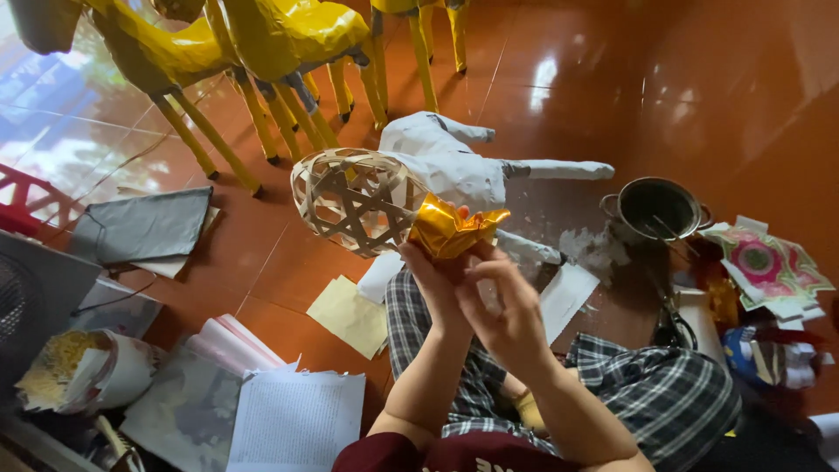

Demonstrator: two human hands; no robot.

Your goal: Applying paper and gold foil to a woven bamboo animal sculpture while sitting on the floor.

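Glossy red-brown floor tiles point(664, 79) fill the view, and along the top stand yellow paper-covered animal figures point(262, 44) on thin stick legs. Below them a white paper-wrapped animal figure point(454, 162) lies on its side, legs out to the right. Further right sits a metal pot point(655, 208) with sticks inside, and beside it a stack of pink and green patterned paper cutouts point(769, 267). Loose sheets of paper point(293, 424) are scattered at lower left, a grey sheet point(144, 225) above them. Centre frame, held up over the checked-trousered lap, is a woven bamboo ball frame point(354, 201), its right end touching a crumpled piece of gold foil paper point(450, 229). The left hand point(433, 280) is under the foil, fingers curled and gripping it from below. The right hand point(507, 301) is just beside it, fingers loosely bent, fingertips pinching at the foil's lower edge.
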